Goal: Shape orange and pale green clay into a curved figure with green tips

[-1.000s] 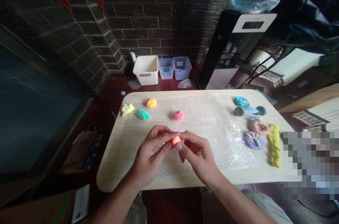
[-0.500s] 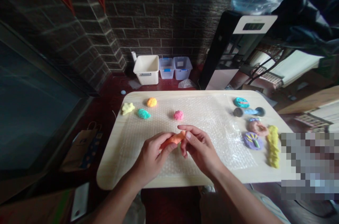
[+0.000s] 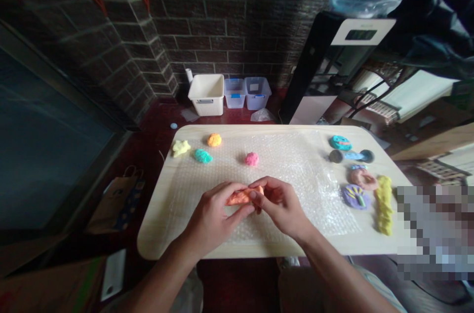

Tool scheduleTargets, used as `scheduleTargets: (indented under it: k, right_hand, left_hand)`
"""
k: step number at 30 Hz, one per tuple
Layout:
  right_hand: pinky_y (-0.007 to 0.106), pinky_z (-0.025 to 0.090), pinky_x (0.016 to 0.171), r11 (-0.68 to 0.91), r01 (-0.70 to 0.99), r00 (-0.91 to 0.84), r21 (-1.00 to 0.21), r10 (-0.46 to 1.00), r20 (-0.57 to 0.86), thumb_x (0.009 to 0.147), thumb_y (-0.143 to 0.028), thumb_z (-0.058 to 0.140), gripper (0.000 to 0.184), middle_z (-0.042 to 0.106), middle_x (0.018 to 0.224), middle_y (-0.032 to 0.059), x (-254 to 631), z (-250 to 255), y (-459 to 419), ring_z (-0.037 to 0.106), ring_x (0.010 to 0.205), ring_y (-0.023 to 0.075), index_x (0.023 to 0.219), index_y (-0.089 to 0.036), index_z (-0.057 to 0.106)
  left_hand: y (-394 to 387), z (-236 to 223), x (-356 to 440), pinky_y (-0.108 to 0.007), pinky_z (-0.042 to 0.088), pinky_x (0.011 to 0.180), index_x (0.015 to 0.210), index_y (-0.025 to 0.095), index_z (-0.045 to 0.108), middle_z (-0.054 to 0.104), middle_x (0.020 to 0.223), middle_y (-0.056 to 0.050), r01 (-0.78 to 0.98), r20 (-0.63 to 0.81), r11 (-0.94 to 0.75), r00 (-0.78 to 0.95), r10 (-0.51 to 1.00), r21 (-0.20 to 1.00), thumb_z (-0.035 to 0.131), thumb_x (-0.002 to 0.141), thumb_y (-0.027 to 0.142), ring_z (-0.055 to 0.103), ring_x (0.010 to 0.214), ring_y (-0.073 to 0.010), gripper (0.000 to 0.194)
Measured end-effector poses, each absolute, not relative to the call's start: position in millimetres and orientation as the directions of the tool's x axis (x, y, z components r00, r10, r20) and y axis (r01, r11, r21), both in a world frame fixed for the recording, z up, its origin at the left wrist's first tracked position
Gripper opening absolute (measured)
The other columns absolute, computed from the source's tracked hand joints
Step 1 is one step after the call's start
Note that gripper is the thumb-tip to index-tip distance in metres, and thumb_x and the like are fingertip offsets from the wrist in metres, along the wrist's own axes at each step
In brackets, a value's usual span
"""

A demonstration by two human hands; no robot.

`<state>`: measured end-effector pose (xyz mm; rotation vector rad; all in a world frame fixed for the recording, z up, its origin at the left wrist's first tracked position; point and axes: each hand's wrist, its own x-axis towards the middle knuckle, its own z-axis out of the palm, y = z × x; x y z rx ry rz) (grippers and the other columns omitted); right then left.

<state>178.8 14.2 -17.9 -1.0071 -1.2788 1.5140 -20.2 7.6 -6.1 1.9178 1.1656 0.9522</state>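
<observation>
An elongated lump of orange modelling clay (image 3: 239, 197) is held between both hands above the bubble wrap. My left hand (image 3: 215, 212) grips its left end, thumb below and fingers behind. My right hand (image 3: 279, 204) pinches the right end between thumb and fingers. Just beyond the hands lies a pink clay ball (image 3: 252, 158). Farther left are a teal clay lump (image 3: 203, 156), a yellow-orange clay lump (image 3: 214, 139) and a pale yellow clay piece (image 3: 181, 148), star-like in outline.
Bubble wrap (image 3: 296, 170) covers much of the pale table (image 3: 155, 224). Along its right side sit a teal clay disc (image 3: 340, 142), a grey-and-blue dumbbell shape (image 3: 351, 156), a pinkish ring (image 3: 365, 179), a purple disc (image 3: 356, 197) and a yellow twisted strip (image 3: 384, 204). Bins (image 3: 206, 100) stand beyond.
My right fingers have closed in on the orange clay's right end, the thumb now pressing on its near face. The clay is turned to lie more level. The view has shifted slightly.
</observation>
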Motion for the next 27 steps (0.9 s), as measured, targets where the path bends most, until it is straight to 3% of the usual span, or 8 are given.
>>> scheduleTargets:
  k: [5, 10, 14, 17, 19, 21, 23, 27]
  right_hand:
    - [0.026, 0.047, 0.062, 0.000, -0.050, -0.335, -0.999, 0.942, 0.017, 0.098, -0.039, 0.072, 0.024, 0.068, 0.078, 0.0019, 185.1, -15.8, 14.0, 0.063, 0.070, 0.0147, 0.107, -0.017, 0.071]
    - [0.025, 0.047, 0.062, 0.130, 0.033, -0.339, -0.991, 0.934, 0.111, 0.096, -0.032, 0.073, 0.017, 0.068, 0.083, 0.0021, 187.4, -13.6, 14.1, 0.061, 0.070, 0.0136, 0.106, -0.019, 0.071]
    - [0.025, 0.047, 0.061, 0.110, 0.069, -0.337, -0.992, 0.938, 0.081, 0.095, -0.032, 0.073, 0.017, 0.072, 0.084, 0.0043, 186.9, -11.8, 13.9, 0.062, 0.070, 0.0144, 0.104, -0.018, 0.076]
    - [0.027, 0.048, 0.064, 0.086, 0.050, -0.336, -0.995, 0.940, 0.064, 0.096, -0.032, 0.073, 0.016, 0.075, 0.083, 0.0053, 187.2, -12.3, 13.8, 0.064, 0.071, 0.0146, 0.102, -0.017, 0.078]
    - [0.026, 0.047, 0.061, 0.076, 0.027, -0.294, -0.997, 0.954, 0.065, 0.094, -0.032, 0.076, 0.016, 0.073, 0.079, 0.0038, 187.9, -13.5, 14.5, 0.062, 0.067, 0.0135, 0.101, -0.017, 0.078]
    - [0.025, 0.046, 0.059, 0.059, -0.036, -0.228, -0.998, 0.971, 0.066, 0.092, -0.034, 0.079, 0.018, 0.072, 0.075, 0.0027, 188.3, -14.8, 15.6, 0.061, 0.064, 0.0128, 0.100, -0.018, 0.078]
    - [0.026, 0.047, 0.059, 0.045, -0.122, -0.172, -0.992, 0.983, 0.065, 0.090, -0.035, 0.082, 0.020, 0.072, 0.073, 0.0027, 187.0, -15.5, 16.3, 0.062, 0.063, 0.0131, 0.099, -0.018, 0.078]
    - [0.026, 0.051, 0.061, 0.038, -0.233, -0.153, -0.972, 0.985, 0.075, 0.087, -0.036, 0.085, 0.022, 0.074, 0.074, 0.0025, 177.3, -14.7, 13.3, 0.064, 0.064, 0.0137, 0.098, -0.019, 0.078]
  left_hand:
    - [8.7, -6.8, -21.8, -0.025, 0.055, 0.085, 0.115, 0.026, 0.073, 0.080, 0.110, -0.001, 0.418, 0.263, -0.379, 0.309, 0.914, 0.826, 0.069, 0.099, 0.027, 0.075, 0.097, -0.0166, 0.017]
    - [10.1, -5.9, -24.0, -0.029, 0.054, 0.083, 0.111, 0.024, 0.075, 0.079, 0.104, -0.003, 0.481, 0.348, -0.471, 0.326, 0.879, 0.739, 0.067, 0.100, 0.024, 0.074, 0.095, -0.0192, 0.014]
    - [10.2, -5.5, -25.9, -0.033, 0.052, 0.084, 0.109, 0.024, 0.075, 0.080, 0.103, -0.004, 0.529, 0.369, -0.512, 0.358, 0.858, 0.677, 0.065, 0.100, 0.025, 0.073, 0.095, -0.0210, 0.013]
    - [12.9, -5.5, -29.8, -0.034, 0.053, 0.086, 0.108, 0.025, 0.074, 0.079, 0.105, -0.005, 0.513, 0.309, -0.456, 0.349, 0.885, 0.727, 0.070, 0.098, 0.028, 0.073, 0.096, -0.0221, 0.012]
    - [16.4, -6.3, -32.6, -0.036, 0.053, 0.091, 0.114, 0.025, 0.073, 0.078, 0.111, -0.006, 0.472, 0.259, -0.348, 0.244, 0.934, 0.810, 0.079, 0.091, 0.032, 0.072, 0.103, -0.0242, 0.025]
    - [19.2, -8.0, -32.8, -0.038, 0.054, 0.094, 0.123, 0.024, 0.069, 0.076, 0.118, -0.009, 0.320, 0.166, -0.181, 0.075, 0.983, 0.930, 0.089, 0.080, 0.036, 0.071, 0.108, -0.0259, 0.049]
    - [18.8, -9.9, -28.1, -0.037, 0.056, 0.091, 0.127, 0.022, 0.066, 0.075, 0.119, -0.010, 0.033, -0.006, 0.006, -0.006, 1.000, 0.999, 0.095, 0.072, 0.037, 0.072, 0.105, -0.0251, 0.064]
    - [8.4, -12.3, -7.1, -0.034, 0.056, 0.084, 0.121, 0.016, 0.069, 0.078, 0.109, -0.011, -0.416, -0.245, 0.282, 0.142, 0.959, 0.865, 0.092, 0.076, 0.039, 0.074, 0.097, -0.0228, 0.055]
